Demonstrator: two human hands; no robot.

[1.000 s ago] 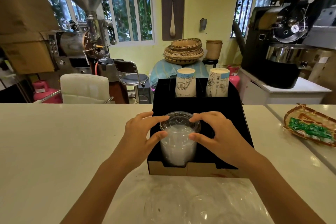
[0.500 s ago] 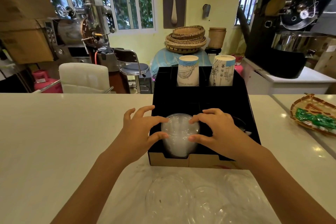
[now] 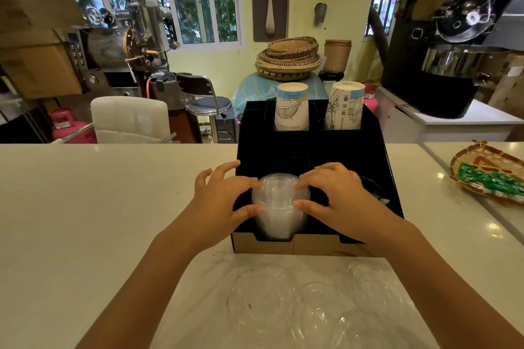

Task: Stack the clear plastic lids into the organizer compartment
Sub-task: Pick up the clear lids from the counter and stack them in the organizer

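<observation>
A stack of clear plastic lids [image 3: 279,207] stands in the front left compartment of the black cardboard organizer [image 3: 312,150] on the white counter. My left hand [image 3: 224,204] grips the stack's left side with thumb and fingers. My right hand [image 3: 337,201] grips its right side the same way. Several loose clear lids [image 3: 312,306] lie on the counter in front of the organizer, between my forearms.
Two stacks of printed paper cups [image 3: 292,106] [image 3: 344,106] stand in the organizer's back slots. A woven tray with green packets [image 3: 490,176] lies at the right. Beyond the counter's far edge stand a white chair [image 3: 130,119] and coffee roasters.
The lid stack sits lower in the compartment than a second ago, with both hands following it down. The camera has tilted down, showing more of the loose lids.
</observation>
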